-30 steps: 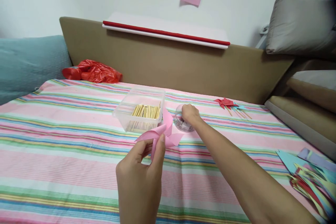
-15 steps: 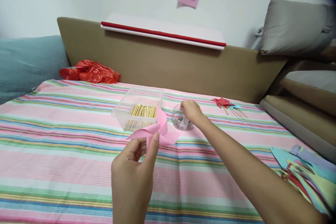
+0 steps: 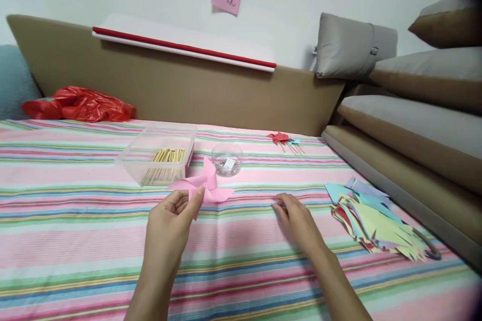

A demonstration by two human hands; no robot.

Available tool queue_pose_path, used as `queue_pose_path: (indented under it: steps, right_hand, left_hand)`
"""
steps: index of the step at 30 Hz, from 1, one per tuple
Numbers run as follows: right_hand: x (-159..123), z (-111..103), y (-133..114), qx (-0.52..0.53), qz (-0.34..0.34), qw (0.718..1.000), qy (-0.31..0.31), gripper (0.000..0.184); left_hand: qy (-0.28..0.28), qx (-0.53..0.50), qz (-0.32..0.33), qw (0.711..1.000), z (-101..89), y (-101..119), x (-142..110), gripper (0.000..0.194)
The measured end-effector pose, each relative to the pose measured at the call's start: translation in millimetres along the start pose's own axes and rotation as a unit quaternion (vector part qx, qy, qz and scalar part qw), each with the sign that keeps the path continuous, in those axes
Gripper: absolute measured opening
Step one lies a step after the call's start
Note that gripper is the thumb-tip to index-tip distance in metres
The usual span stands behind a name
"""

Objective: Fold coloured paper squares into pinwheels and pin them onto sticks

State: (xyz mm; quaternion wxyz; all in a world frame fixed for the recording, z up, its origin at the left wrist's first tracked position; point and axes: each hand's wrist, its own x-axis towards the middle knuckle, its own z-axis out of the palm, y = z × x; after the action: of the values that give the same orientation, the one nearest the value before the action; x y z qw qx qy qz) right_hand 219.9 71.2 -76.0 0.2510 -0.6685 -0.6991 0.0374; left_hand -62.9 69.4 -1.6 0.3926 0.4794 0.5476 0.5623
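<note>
My left hand pinches a pink paper pinwheel between thumb and fingers, its blades folded toward the middle. My right hand is over the cloth to the right, thumb and fingertips drawn together; anything between them is too small to make out. Beyond the pinwheel stands a round clear container with small metallic bits and a white label in it. Left of that, a clear plastic box holds many short wooden sticks.
A striped cloth covers the surface. Finished red and blue pinwheels on sticks lie at the back. Cut coloured paper is heaped at right, a dark curved handle beside it. Red plastic bags lie back left; cushions are stacked at right.
My right hand has come out of the round container and back toward me, to the right. The left still holds the pinwheel. The view has turned to the right.
</note>
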Motion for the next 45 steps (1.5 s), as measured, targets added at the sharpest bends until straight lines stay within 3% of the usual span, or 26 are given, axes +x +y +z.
queue_pose_path:
  steps: [3, 7, 12, 19, 28, 33, 39, 45]
  right_hand:
    - [-20, 4, -2, 0.008, -0.007, 1.000, 0.019, 0.040]
    - [-41, 21, -8, -0.057, -0.041, 0.997, -0.014, 0.047]
    - [-34, 37, -12, -0.098, -0.026, 0.995, -0.024, 0.048]
    - [-23, 23, -10, -0.078, 0.024, 0.997, -0.005, 0.036]
    - [-15, 10, -3, -0.091, 0.060, 0.994, 0.003, 0.030]
    - [-27, 18, -6, -0.093, 0.045, 0.995, 0.002, 0.036]
    - [-43, 38, -11, -0.182, -0.008, 0.983, 0.010, 0.046]
    - [-35, 31, -8, -0.143, 0.015, 0.989, 0.018, 0.040]
  left_hand:
    - [-0.016, 0.001, 0.005, 1.000, 8.3, 1, -4, 0.043]
    - [-0.020, 0.007, 0.008, 1.000, 16.4, 0, -8, 0.044]
    - [-0.031, 0.021, 0.016, 0.999, 25.7, -6, -6, 0.043]
    - [-0.037, 0.045, 0.011, 0.998, 28.9, -10, -3, 0.049]
    - [-0.063, -0.019, -0.009, 0.998, 40.2, -16, -7, 0.046]
    - [-0.060, -0.038, -0.018, 0.997, 41.1, -15, -8, 0.041]
    - [-0.056, -0.036, -0.019, 0.998, 40.5, -16, -6, 0.040]
    - [-0.059, -0.026, -0.021, 0.998, 41.4, -18, -7, 0.043]
